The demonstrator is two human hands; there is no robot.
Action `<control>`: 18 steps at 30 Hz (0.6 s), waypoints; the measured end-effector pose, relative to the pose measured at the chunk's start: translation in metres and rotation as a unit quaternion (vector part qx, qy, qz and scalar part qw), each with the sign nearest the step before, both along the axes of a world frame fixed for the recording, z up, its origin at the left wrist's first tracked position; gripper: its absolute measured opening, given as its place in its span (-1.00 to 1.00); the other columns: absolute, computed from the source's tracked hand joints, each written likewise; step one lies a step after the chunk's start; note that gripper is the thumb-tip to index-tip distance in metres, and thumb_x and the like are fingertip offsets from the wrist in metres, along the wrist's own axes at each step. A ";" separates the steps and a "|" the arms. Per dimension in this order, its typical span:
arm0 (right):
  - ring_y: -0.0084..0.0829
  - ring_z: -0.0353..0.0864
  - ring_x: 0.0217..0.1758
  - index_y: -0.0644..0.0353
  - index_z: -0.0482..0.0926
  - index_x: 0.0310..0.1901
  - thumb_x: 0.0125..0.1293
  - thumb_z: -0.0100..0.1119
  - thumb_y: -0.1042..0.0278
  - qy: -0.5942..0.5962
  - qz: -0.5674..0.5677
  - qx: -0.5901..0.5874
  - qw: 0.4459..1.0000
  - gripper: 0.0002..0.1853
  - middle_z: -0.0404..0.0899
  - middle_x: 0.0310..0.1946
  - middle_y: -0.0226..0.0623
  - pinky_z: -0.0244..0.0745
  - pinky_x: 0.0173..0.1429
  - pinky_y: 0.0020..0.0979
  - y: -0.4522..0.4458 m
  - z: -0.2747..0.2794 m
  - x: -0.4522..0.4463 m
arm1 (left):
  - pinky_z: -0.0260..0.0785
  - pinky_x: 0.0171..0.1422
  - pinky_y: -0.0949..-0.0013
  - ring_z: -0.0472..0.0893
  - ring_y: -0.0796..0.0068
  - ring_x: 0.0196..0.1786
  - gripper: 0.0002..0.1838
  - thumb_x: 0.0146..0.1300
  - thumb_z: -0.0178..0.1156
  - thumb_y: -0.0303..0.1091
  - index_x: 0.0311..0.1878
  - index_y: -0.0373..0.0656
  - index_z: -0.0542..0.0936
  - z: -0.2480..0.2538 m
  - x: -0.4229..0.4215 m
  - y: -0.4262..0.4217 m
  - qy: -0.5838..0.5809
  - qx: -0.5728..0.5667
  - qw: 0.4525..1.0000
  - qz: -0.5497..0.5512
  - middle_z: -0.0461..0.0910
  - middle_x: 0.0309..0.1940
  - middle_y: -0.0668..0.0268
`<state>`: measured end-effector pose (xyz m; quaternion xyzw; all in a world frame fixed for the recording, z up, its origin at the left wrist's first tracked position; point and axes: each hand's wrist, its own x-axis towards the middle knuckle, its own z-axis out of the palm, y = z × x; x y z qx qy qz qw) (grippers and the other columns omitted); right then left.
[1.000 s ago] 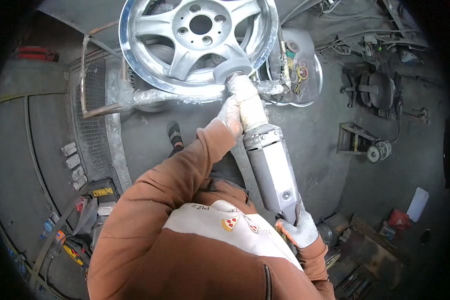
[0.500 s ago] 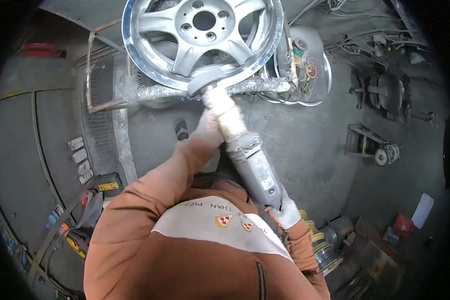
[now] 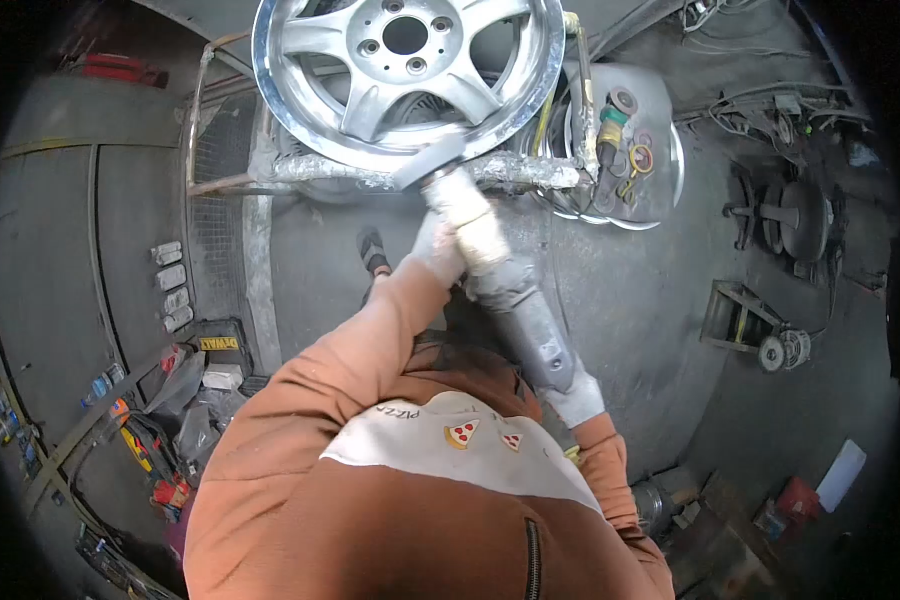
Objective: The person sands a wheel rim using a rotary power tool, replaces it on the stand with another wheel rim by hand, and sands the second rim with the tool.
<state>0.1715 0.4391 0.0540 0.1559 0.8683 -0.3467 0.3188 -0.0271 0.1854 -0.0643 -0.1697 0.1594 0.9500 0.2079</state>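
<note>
A silver five-spoke alloy wheel rim lies at the top of the view on a pipe stand. Below it, slanting from the rim's near edge toward my right side, is a long grey angle grinder with a pale, wrapped front part. Its grey disc overlaps the rim's near edge; contact cannot be made out. Gloved and closed, my left hand grips the grinder's front part. My right hand, also gloved, is wrapped round its rear end.
The crusted pipe stand borders the rim. On its right, abrasive discs and scissors lie on a grey surface. A swivel chair base and a small metal frame with a wheel stand at the right. Bags and a DeWalt box sit lower left.
The grinder's disc has tilted and shifted slightly right along the rim's near edge. Both hands have moved a little right with the grinder, and the camera view has shifted.
</note>
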 end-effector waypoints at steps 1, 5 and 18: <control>0.11 0.64 0.01 0.29 0.23 0.38 0.01 0.41 0.24 -0.011 0.028 0.010 1.000 -0.12 0.64 -0.08 0.13 0.57 0.05 -0.13 -0.004 -0.007 -0.002 | 0.57 0.03 0.07 0.66 0.15 -0.14 -0.72 0.18 0.31 -0.33 -0.08 -0.17 0.54 -0.003 0.004 -0.013 0.001 -0.026 1.000 0.005 0.64 -0.19 0.13; 0.18 0.62 -0.02 0.27 0.18 0.40 0.04 0.39 0.23 -0.003 0.091 0.005 0.996 -0.11 0.63 -0.13 0.21 0.57 0.03 -0.08 -0.012 -0.023 -0.012 | 0.55 0.08 -0.01 0.66 0.07 -0.10 -0.66 0.20 0.29 -0.28 -0.02 -0.21 0.52 0.022 0.010 -0.042 -0.056 -0.043 0.997 0.026 0.64 -0.14 0.08; -0.40 0.61 -0.63 0.23 0.34 0.31 0.00 0.46 0.31 -0.025 -0.054 0.040 0.997 -0.20 0.68 -0.41 -0.11 0.53 -0.53 -0.37 0.060 0.009 -0.029 | 0.57 -0.18 0.31 0.65 0.37 -0.30 -0.80 0.15 0.31 -0.48 -0.16 -0.17 0.54 0.035 -0.039 0.076 0.002 -0.053 0.999 -0.001 0.62 -0.32 0.29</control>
